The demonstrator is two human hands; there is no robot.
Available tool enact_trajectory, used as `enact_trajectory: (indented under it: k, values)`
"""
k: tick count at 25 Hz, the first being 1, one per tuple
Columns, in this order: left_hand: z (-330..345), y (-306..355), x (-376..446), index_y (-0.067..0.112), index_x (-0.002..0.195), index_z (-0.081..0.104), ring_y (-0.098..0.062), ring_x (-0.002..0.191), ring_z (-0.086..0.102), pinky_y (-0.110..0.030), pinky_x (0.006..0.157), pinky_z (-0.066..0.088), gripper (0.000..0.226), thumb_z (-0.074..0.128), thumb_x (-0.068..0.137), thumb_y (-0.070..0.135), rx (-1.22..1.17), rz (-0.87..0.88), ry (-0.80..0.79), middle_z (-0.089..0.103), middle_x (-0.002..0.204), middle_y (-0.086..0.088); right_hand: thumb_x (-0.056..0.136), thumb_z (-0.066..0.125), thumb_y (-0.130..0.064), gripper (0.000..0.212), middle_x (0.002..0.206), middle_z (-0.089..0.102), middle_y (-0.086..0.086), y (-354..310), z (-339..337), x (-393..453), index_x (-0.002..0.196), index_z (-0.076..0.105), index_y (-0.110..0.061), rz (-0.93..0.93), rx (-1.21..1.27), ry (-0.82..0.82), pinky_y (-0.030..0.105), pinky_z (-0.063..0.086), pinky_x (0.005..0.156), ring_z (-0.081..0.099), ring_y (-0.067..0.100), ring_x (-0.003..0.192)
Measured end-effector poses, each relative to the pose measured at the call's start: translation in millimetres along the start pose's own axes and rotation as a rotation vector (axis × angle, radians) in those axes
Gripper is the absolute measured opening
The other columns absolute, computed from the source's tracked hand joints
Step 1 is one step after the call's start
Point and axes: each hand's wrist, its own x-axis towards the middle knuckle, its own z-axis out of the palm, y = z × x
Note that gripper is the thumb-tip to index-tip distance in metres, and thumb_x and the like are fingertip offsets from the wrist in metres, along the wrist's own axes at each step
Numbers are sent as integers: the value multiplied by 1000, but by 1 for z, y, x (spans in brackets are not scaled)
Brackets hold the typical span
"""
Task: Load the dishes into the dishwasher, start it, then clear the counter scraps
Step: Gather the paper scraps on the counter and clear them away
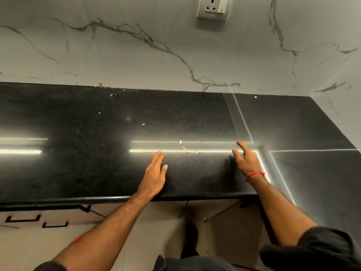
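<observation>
Grip: left hand [155, 174] and right hand [246, 160] wide, holding nothing | scraps [188, 149] on black desk [88, 163] between both hands | stage: apparently clearing; scraps remain

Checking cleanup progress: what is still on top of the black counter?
Small pale scraps lie on the counter between the open left hand and right hand, with specks farther back. Anything beneath the hands is hidden.

glossy black speckled stone table [82, 153]; pale grey marble wall [136, 55] with dark veins; thin red thread wristband [255, 174]; small whitish scraps [180, 142].
</observation>
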Motion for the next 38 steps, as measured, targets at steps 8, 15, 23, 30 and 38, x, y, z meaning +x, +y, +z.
enact_trajectory:
  k: [8, 15, 23, 30, 38]
  values:
    - [62, 32, 103, 4, 160, 11, -22, 156, -9, -36, 126, -6, 71, 40, 106, 41, 268, -139, -76, -2, 169, -10, 100, 51, -41, 73, 163, 13, 18, 55, -15, 116, 153, 22, 0, -39, -383, -228, 42, 7, 124, 9, 29, 152]
    - [56, 35, 95, 5, 158, 20, -16, 156, 9, -21, 124, -2, 59, 37, 108, 32, 129, 113, -242, 13, 164, 1, 101, 30, -51, 72, 163, 10, 9, -9, 95, 49, 155, 19, -4, -472, -368, -468, 44, 6, 124, 1, 18, 152]
    - [-38, -41, 177, 1, 159, 8, -25, 156, -7, -41, 127, -5, 67, 35, 108, 36, 382, -198, -67, 0, 168, -14, 104, 43, -35, 60, 163, 19, 4, -23, 92, 93, 155, 24, -10, -233, -122, -409, 30, 5, 124, 8, 13, 151]
    - [34, 9, 142, 5, 159, 13, -14, 155, -1, -33, 127, -3, 66, 29, 108, 44, 364, 262, -386, 10, 168, -6, 104, 43, -22, 44, 154, 40, 6, -27, 111, 69, 145, 45, -7, -321, -36, -365, 32, 14, 123, 28, 17, 147]
    - [62, 49, 205, 10, 157, 30, -29, 156, 9, -36, 126, 12, 50, 33, 110, 27, 529, 262, -380, 19, 167, -9, 91, 55, 5, 26, 117, 66, 16, 2, 18, 161, 113, 68, 0, -163, -64, 92, 27, 46, 98, 63, 33, 108]
